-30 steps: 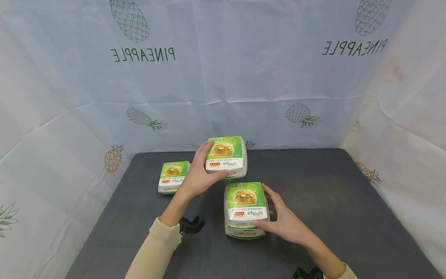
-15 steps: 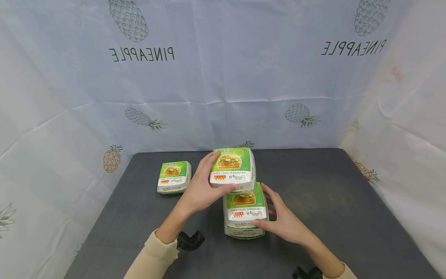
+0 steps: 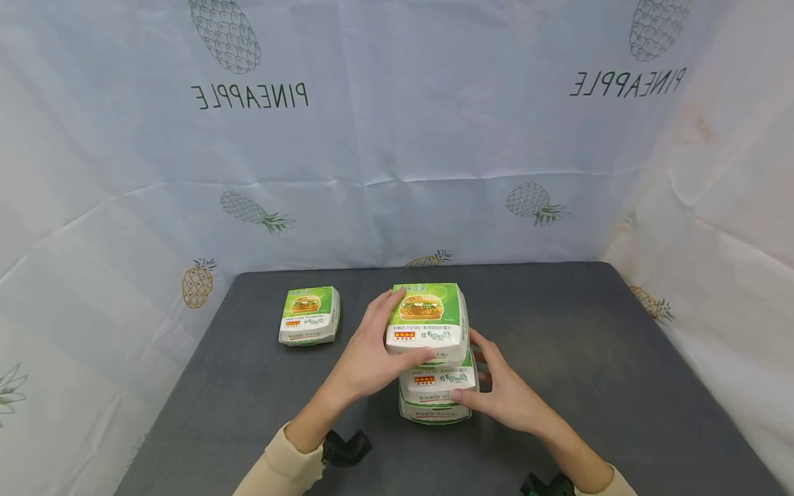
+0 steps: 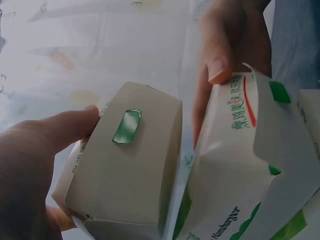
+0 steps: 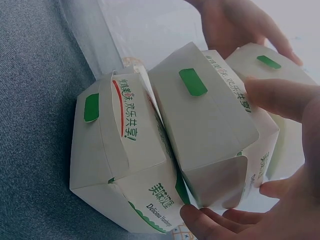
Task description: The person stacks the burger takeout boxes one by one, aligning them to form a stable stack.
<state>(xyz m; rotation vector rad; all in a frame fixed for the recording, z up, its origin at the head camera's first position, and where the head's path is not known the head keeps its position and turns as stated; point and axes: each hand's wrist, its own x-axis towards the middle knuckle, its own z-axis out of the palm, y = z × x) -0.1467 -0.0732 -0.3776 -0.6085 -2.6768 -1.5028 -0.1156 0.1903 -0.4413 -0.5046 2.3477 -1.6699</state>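
Note:
In my left hand (image 3: 378,348) I grip a green-and-white paper burger box (image 3: 426,327), thumb on its near side and fingers over the far left edge. It hovers over a stack of two like boxes; the left wrist view shows a gap below the held box (image 4: 125,170). My right hand (image 3: 505,389) grips the stack's upper burger box (image 3: 437,386) from the right, thumb at the front. Beneath that sits the lower burger box (image 3: 435,413); the right wrist view shows this bottom box (image 5: 120,160) resting on the table, a flap standing a little off its side.
Another burger box (image 3: 309,317) stands by itself at the back left of the dark grey table (image 3: 558,303). Pale cloth (image 3: 397,138) printed with pineapples hangs behind and at both sides. A black wrist camera (image 3: 344,449) sits under the left wrist.
My left hand has carried its burger box rightward and toward me, from behind the stack to over it. The right hand has stayed in place on the stack.

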